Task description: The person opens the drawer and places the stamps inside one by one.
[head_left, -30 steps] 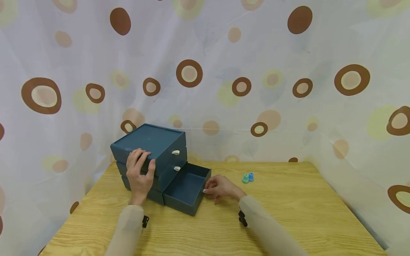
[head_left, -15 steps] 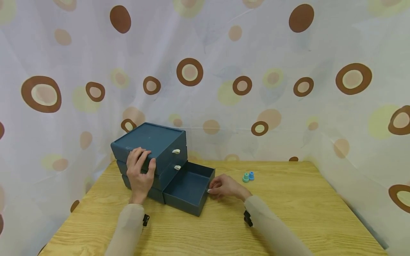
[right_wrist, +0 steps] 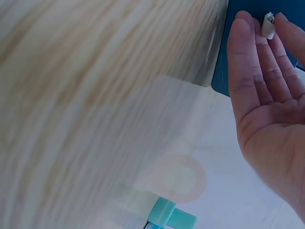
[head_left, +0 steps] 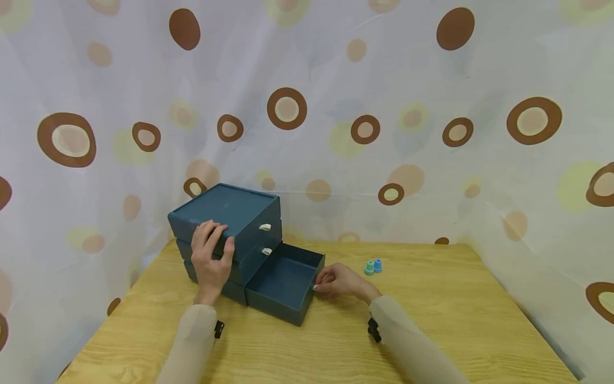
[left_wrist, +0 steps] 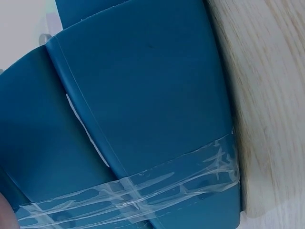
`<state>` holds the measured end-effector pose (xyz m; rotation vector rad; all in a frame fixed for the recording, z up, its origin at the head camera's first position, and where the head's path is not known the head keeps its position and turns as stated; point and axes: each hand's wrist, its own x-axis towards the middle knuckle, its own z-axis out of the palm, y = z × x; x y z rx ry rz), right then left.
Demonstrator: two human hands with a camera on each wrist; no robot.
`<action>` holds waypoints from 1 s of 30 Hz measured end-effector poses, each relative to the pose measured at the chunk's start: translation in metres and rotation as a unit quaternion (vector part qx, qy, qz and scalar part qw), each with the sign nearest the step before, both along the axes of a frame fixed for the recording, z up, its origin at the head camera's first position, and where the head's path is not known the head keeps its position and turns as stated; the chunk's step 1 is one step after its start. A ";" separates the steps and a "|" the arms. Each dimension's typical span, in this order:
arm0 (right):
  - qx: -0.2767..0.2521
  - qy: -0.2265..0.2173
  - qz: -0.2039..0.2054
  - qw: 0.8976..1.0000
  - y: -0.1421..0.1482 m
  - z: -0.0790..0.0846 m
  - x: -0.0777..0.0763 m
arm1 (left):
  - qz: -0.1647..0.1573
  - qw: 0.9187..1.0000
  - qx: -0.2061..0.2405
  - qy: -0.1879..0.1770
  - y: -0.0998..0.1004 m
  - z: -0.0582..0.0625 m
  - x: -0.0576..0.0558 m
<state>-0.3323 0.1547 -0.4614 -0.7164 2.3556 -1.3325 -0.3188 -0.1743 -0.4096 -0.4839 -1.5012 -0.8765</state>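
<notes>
A dark blue unit of three stacked drawers (head_left: 230, 208) stands on the left of the table. Its bottom drawer (head_left: 283, 277) is pulled out, and I see nothing inside it. My left hand (head_left: 211, 264) rests on the unit's near side, fingers reaching over the top edge and thumb pointing up along the side. At the drawer's front, my right hand (head_left: 342, 281) pinches its small white pull tab (right_wrist: 269, 26) between thumb and fingers. In the left wrist view, the unit's side (left_wrist: 143, 86) carries clear tape (left_wrist: 181, 179), and only a bit of a finger shows.
Right of the drawer, a green cone-shaped piece (head_left: 369, 268) and a blue one (head_left: 378, 265) stand side by side on the wooden table (head_left: 431, 320). White pull tabs (head_left: 265, 228) mark the upper drawers. A spotted curtain (head_left: 316, 160) hangs behind.
The bottom drawer has slid farther out to the right, with my right hand on its tab. My left hand has kept its place on the unit.
</notes>
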 end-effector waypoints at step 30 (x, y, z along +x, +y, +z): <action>-0.016 0.006 -0.041 0.999 0.059 -0.001 -0.002 | -0.009 1.000 0.009 0.005 0.001 -0.003 0.000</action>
